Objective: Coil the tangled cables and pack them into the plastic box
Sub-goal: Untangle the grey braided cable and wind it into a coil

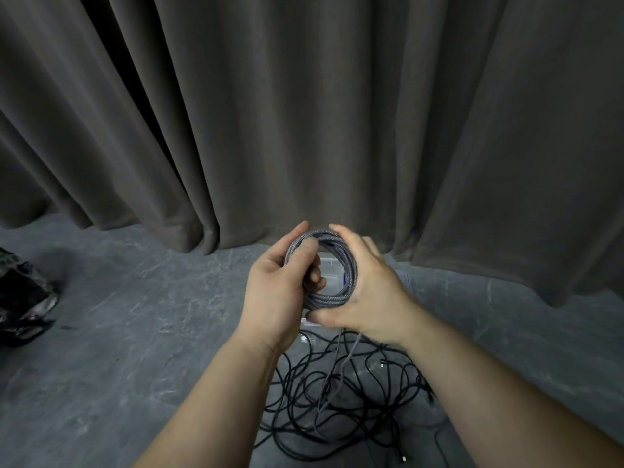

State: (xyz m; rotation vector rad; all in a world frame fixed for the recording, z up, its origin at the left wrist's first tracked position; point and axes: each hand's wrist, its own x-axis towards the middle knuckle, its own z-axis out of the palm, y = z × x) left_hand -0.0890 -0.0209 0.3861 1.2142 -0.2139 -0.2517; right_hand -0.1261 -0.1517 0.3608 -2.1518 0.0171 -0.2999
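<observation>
Grey braided cable coil [332,265] held between both hands above the plastic box [332,270], glimpsed through the loop. Left hand [280,292] closed on the coil's left side; right hand [368,292] wrapped round its right side. Loose grey tail trailing down into tangled black cables [341,400] on the grey floor [135,332]. Dark curtain [304,113] behind.

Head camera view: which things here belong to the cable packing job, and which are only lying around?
Part of the job:
- grey braided coil, held by left hand and right hand
- black tangled cables on the floor
- clear plastic box, seen behind the coil

Just lying about:
- dark crumpled bag at far left
- curtain
</observation>
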